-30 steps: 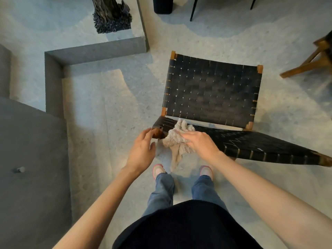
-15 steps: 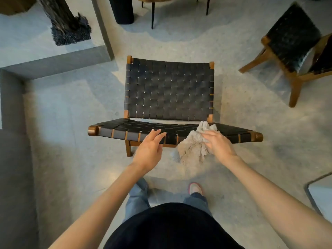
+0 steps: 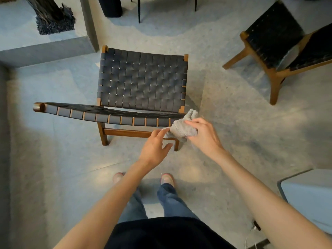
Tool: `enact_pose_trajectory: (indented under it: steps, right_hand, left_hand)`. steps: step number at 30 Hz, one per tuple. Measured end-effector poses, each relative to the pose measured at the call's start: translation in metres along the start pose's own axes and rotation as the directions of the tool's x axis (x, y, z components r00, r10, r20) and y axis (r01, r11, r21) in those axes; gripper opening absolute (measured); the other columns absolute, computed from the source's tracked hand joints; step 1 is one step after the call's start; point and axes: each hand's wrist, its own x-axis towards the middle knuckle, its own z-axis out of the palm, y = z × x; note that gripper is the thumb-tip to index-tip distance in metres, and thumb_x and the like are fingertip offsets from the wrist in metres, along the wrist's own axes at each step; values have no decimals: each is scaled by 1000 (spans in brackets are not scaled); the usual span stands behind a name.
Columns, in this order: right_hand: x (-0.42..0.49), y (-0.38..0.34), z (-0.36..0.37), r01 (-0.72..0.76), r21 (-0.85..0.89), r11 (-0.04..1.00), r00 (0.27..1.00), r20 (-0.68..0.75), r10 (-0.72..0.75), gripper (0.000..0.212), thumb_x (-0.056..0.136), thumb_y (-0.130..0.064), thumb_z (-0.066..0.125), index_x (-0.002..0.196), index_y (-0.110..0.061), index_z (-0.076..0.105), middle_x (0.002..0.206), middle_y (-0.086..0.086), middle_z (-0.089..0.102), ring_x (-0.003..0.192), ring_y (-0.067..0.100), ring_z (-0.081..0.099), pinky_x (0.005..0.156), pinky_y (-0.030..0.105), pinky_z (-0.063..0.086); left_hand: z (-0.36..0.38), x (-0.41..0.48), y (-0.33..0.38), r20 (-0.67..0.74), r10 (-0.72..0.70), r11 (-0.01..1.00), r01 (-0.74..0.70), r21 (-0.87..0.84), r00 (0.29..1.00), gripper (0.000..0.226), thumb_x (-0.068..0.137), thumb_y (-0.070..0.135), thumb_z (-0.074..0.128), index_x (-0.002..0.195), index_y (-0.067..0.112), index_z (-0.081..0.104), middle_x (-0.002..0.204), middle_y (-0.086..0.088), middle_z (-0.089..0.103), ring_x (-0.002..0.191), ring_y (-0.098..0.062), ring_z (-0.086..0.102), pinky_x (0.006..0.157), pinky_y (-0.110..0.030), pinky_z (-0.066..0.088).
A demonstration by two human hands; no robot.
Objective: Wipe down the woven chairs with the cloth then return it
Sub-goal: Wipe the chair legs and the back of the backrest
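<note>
A low chair (image 3: 142, 83) of black woven straps on a brown wooden frame stands in front of me. Its backrest top rail runs left to right just below the seat in view. My right hand (image 3: 203, 135) grips a bunched grey cloth (image 3: 183, 127) pressed against the right end of that rail. My left hand (image 3: 154, 146) hovers just left of the cloth with fingers spread, its fingertips touching the cloth's edge. A second woven chair (image 3: 276, 35) stands at the upper right.
A raised grey concrete ledge (image 3: 45, 49) with a dark tree trunk (image 3: 52, 13) runs along the upper left. A dark bin (image 3: 111, 6) and thin black legs (image 3: 139, 9) stand at the top. A pale block (image 3: 309, 196) sits at the lower right. My feet are below the chair.
My right hand slid the cloth rightward along the chair's top rail, from its left end to its right end. My left hand left the rail and followed toward the cloth.
</note>
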Motion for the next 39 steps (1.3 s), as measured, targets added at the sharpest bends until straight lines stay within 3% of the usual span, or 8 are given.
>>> enact_pose_trajectory:
  steps: [5, 8, 12, 16, 20, 25, 31, 39]
  right_hand:
    - [-55, 4, -9, 35, 169, 985, 999, 16, -38, 63, 77, -17, 79, 135, -14, 54, 124, 1, 52, 113, 12, 49, 93, 10, 31]
    - [-82, 9, -2, -49, 313, 948, 997, 65, 31, 46, 90, -27, 64, 135, -21, 54, 121, -8, 52, 106, 3, 52, 85, 4, 35]
    - [-102, 12, 9, -194, 430, 882, 981, 109, 163, 29, 98, -17, 52, 121, -33, 56, 109, -10, 61, 105, 6, 58, 79, 7, 41]
    - [-114, 5, 18, -224, 367, 903, 967, 197, 160, 36, 93, -17, 60, 125, -33, 55, 89, -14, 58, 86, 8, 59, 71, 14, 43]
    - [-122, 5, 18, -179, 199, 963, 976, 161, 148, 9, 89, -28, 65, 90, -31, 57, 70, -15, 57, 70, 6, 58, 59, 20, 38]
    - [-128, 22, -1, -87, 41, 995, 996, 28, 86, 7, 90, -33, 64, 92, -32, 57, 67, -9, 66, 62, 2, 61, 54, 21, 46]
    - [-96, 55, -28, 74, 85, 994, 994, -90, -67, 13, 87, -26, 68, 85, -32, 57, 76, -14, 61, 70, 4, 59, 55, 12, 38]
    - [-18, 123, -73, 193, 187, 963, 981, -39, -189, 12, 81, -16, 73, 85, -21, 63, 92, -3, 69, 86, 11, 62, 70, 17, 39]
  left_hand:
    - [13, -17, 15, -22, 13, 1000, -14, -27, 1000, 41, 92, 23, 60, 131, 15, 49, 132, -5, 48, 104, -20, 56, 79, -20, 46]
    - [13, -25, 14, -51, 38, 997, -41, -60, 998, 21, 95, 17, 56, 115, 15, 58, 117, -4, 56, 100, -19, 56, 78, -20, 47]
    - [9, -41, 14, -62, 138, 986, -143, -80, 988, 11, 94, 11, 55, 102, 16, 60, 103, 5, 56, 93, -12, 54, 74, -9, 42]
    - [8, -53, 16, -24, 258, 966, -259, -17, 966, 15, 94, 10, 55, 107, 14, 61, 106, 1, 58, 91, -8, 50, 76, -9, 41]
    - [11, -63, 18, -41, 291, 957, -291, 16, 956, 16, 92, 11, 57, 108, 12, 61, 105, 1, 57, 90, -9, 49, 76, -12, 41]
    - [20, -80, 19, -177, 219, 976, -214, 44, 960, 13, 89, 13, 64, 102, 12, 62, 98, 6, 54, 80, -9, 52, 70, -20, 47]
    - [56, -78, 44, -344, 55, 994, -83, -69, 937, 11, 88, 10, 65, 99, 10, 63, 98, -2, 60, 82, -12, 57, 75, -21, 53]
    - [131, -19, 117, -569, -330, 917, 114, -382, 753, 10, 87, 10, 66, 93, 3, 62, 96, -8, 58, 88, -19, 56, 80, -41, 52]
